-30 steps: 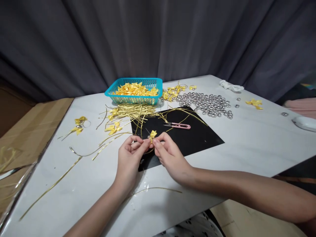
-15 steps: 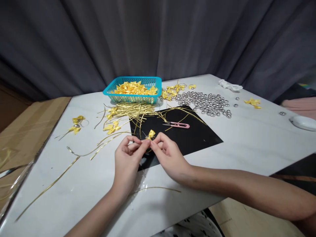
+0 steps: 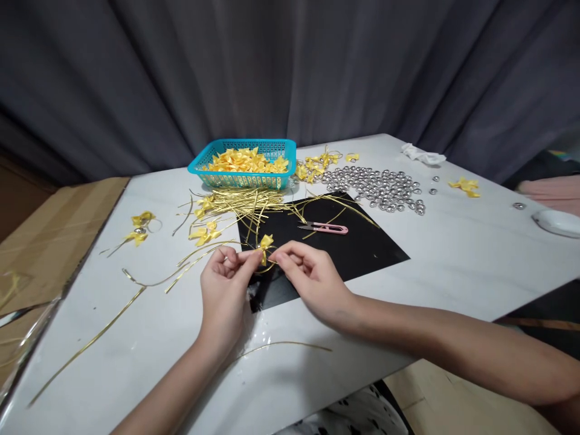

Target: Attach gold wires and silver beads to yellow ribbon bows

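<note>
One yellow bow [image 3: 266, 241] in left grip [image 3: 225, 281], right grip [image 3: 316, 279] pinching gold wire [image 3: 272, 261]

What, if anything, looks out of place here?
Nothing looks plainly damaged. Mildly odd: one gold strand lies alone toward the near edge of the table, away from the strand heap, and one silver piece sits near the white oval object, well apart from the silver pile.
</note>
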The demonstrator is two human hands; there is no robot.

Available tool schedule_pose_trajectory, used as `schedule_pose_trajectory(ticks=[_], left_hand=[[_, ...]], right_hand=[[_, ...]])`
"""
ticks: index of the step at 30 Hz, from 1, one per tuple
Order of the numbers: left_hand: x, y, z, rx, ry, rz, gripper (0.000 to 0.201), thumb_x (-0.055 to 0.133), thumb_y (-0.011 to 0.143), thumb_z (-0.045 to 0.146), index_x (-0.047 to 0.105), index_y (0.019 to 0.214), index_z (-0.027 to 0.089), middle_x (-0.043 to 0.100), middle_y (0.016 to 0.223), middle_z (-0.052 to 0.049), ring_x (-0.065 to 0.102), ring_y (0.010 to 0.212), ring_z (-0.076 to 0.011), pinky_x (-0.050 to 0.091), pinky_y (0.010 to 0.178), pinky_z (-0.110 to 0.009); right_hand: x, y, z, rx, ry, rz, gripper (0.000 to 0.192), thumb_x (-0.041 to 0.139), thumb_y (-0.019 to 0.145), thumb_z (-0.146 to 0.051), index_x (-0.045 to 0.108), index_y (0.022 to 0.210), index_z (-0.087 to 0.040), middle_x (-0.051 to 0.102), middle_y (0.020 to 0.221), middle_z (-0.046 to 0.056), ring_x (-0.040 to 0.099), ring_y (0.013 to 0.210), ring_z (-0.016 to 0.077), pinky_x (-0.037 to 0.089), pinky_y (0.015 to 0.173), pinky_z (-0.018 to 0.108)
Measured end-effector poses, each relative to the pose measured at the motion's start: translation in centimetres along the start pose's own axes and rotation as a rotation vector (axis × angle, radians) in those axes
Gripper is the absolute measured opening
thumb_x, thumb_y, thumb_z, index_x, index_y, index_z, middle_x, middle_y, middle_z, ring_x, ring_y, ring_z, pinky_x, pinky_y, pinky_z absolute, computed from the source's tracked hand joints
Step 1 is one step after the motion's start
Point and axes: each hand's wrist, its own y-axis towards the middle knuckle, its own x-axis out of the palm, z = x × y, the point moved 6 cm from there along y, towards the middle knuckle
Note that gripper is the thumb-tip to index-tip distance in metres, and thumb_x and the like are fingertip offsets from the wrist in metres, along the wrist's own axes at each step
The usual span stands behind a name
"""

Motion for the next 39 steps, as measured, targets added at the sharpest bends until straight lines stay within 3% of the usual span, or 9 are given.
schedule_pose_trajectory(ticks=[5,10,13,19,22,25,28,32,39], left_hand=[[-0.5,0.3,0.5,0.063,0.072,0.052,0.041,0.074,0.064,0.014,0.034,0.063,0.02,0.067,0.063,0.003,0.059,0.064,-0.0094,0.042,0.067,-0.021],[-0.6,0.3,0.5,0.086,0.107,0.056,0.042,0.073,0.065,0.015,0.032,0.063,0.021,0.068,0.064,0.003,0.059,0.065,-0.0102,0.042,0.067,-0.022],[-0.6,0.3,0.6,0.118,0.118,0.036,0.041,0.072,0.068,0.016,0.032,0.065,0.021,0.067,0.064,0.003,0.059,0.066,-0.0107,0.041,0.066,-0.022],[-0.7,0.5,1.2,0.159,0.185,0.039,0.042,0.072,0.067,0.018,0.031,0.064,0.021,0.067,0.065,0.002,0.059,0.066,-0.0116,0.04,0.064,-0.023],[-0.9,0.9,1.3,0.153,0.202,0.068,0.042,0.073,0.066,0.017,0.031,0.062,0.021,0.066,0.062,0.002,0.059,0.065,-0.0115,0.04,0.064,-0.023],[-1.0,1.1,1.1,0.135,0.179,0.061,0.043,0.073,0.065,0.017,0.031,0.062,0.021,0.067,0.063,0.002,0.058,0.063,-0.0112,0.04,0.063,-0.023],[-0.8,1.2,0.8,0.12,0.16,0.029,0.043,0.072,0.065,0.016,0.03,0.062,0.021,0.067,0.062,0.002,0.057,0.061,-0.0099,0.039,0.063,-0.022],[-0.7,1.2,0.8,0.111,0.165,0.016,0.042,0.072,0.066,0.016,0.031,0.063,0.021,0.067,0.063,0.002,0.056,0.06,-0.0091,0.038,0.062,-0.022],[0.5,1.1,1.6,0.165,0.267,-0.146,0.037,0.067,0.069,0.014,0.031,0.067,0.022,0.063,0.059,0.005,0.06,0.062,-0.0103,0.041,0.058,-0.02]], right_hand=[[-0.5,0.4,0.6,0.169,0.07,0.038,0.02,0.057,0.08,-0.025,0.05,0.099,-0.02,0.058,0.056,-0.005,0.051,0.04,0.0077,0.035,0.041,0.018],[-0.6,1.2,1.5,0.283,0.138,0.036,0.012,0.067,0.069,-0.015,0.06,0.079,-0.014,0.064,0.064,0.002,0.065,0.059,0.0119,0.049,0.057,0.022],[-0.7,1.7,2.1,0.317,0.197,-0.01,0.01,0.07,0.066,-0.019,0.065,0.072,-0.012,0.064,0.062,0.002,0.061,0.058,0.0111,0.048,0.058,0.025],[-3.0,3.0,0.5,0.145,0.037,0.044,0.008,0.071,0.065,-0.021,0.066,0.067,-0.015,0.063,0.071,0.001,0.053,0.067,0.01,0.04,0.063,0.024],[-3.3,3.1,-0.6,0.164,0.219,-0.008,0.009,0.065,0.072,-0.023,0.061,0.071,-0.015,0.063,0.072,0.0,0.054,0.069,0.0093,0.039,0.067,0.023],[-2.9,2.9,-1.3,0.193,0.404,-0.116,0.012,0.064,0.073,-0.024,0.057,0.073,-0.016,0.054,0.058,-0.004,0.05,0.058,0.0076,0.037,0.062,0.022],[-2.3,2.6,-1.5,0.183,0.411,-0.209,0.014,0.065,0.074,-0.027,0.057,0.073,-0.015,0.047,0.056,-0.006,0.041,0.051,0.0059,0.03,0.053,0.021],[-1.8,2.4,-1.5,0.052,0.115,-0.247,0.018,0.062,0.078,-0.033,0.058,0.073,-0.016,0.041,0.053,-0.006,0.032,0.048,0.0062,0.023,0.048,0.022],[-1.8,1.3,-3.7,-0.488,-0.447,-0.158,0.015,0.05,0.088,-0.024,0.062,0.085,-0.017,0.053,0.061,-0.001,0.044,0.053,0.0091,0.032,0.054,0.023]])
